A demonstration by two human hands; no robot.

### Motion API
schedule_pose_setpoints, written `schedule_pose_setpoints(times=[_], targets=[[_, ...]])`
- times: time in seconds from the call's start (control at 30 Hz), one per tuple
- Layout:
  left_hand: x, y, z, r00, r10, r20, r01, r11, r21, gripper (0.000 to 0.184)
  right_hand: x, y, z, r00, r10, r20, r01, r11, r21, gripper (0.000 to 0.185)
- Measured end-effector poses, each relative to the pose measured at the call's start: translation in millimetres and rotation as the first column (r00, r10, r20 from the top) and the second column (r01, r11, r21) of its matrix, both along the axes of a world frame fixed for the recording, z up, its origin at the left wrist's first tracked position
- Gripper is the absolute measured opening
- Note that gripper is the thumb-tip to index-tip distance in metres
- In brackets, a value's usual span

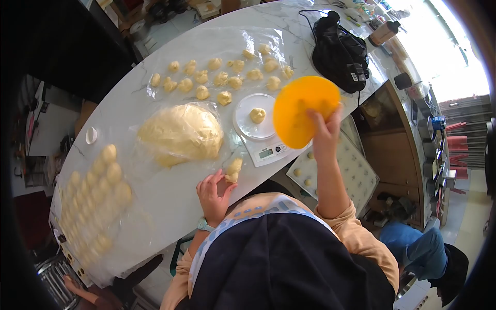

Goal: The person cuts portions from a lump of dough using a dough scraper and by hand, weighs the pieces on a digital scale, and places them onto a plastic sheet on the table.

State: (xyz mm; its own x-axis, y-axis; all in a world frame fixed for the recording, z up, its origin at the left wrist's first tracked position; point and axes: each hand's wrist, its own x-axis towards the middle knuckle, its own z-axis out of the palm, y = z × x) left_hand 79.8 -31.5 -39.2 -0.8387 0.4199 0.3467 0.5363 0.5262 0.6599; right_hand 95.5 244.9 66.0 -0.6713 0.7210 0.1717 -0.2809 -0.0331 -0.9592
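Note:
My right hand (pixel 326 129) is closed on the edge of a round orange scraper (pixel 297 111), held up to the right of the white kitchen scale (pixel 262 154). One dough ball (pixel 257 115) rests on the scale's round plate. Near the table's front edge, my left hand (pixel 213 192) has its fingertips around the lower end of a small dough piece (pixel 234 169). A large dough mass (pixel 181 132), partly under clear plastic, lies left of the scale. Behind it, several small dough lumps (pixel 201 92) sit in rows on a plastic sheet.
Plastic covers many dough balls (pixel 95 194) at the left. A small white cup (pixel 91 135) stands nearby. A black bag (pixel 338 51) lies at the back right. Below the table's right edge is a tray (pixel 351 173) with dough balls. Other people are at lower left and lower right.

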Motion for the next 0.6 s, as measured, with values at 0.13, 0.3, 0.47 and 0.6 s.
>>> schedule_pose_setpoints(times=[0.13,0.3,0.47,0.6], targets=[[-2.9,-4.3,-10.3,1.0,-0.022,-0.002,0.022,1.0,0.013,0.023,-4.7,-62.3,-13.6,0.818,0.299,0.491,-0.484,0.82,0.306,0.042],[-4.8,-17.1,-13.5,0.997,-0.069,0.043,0.068,0.997,0.024,0.018,-17.5,-113.2,-2.1,0.432,0.389,0.814,-0.874,0.403,0.272,0.04],[-5.6,-18.5,2.8,0.997,-0.08,0.013,0.08,0.996,0.039,0.015,5.1,-139.2,-71.5,0.664,0.325,0.674,-0.745,0.372,0.554,0.039],[1.7,-17.1,22.3,0.925,-0.071,0.372,-0.039,0.959,0.279,0.011,35.2,-108.7,-72.5,0.652,0.38,0.656,-0.7,0.633,0.33,0.036]])
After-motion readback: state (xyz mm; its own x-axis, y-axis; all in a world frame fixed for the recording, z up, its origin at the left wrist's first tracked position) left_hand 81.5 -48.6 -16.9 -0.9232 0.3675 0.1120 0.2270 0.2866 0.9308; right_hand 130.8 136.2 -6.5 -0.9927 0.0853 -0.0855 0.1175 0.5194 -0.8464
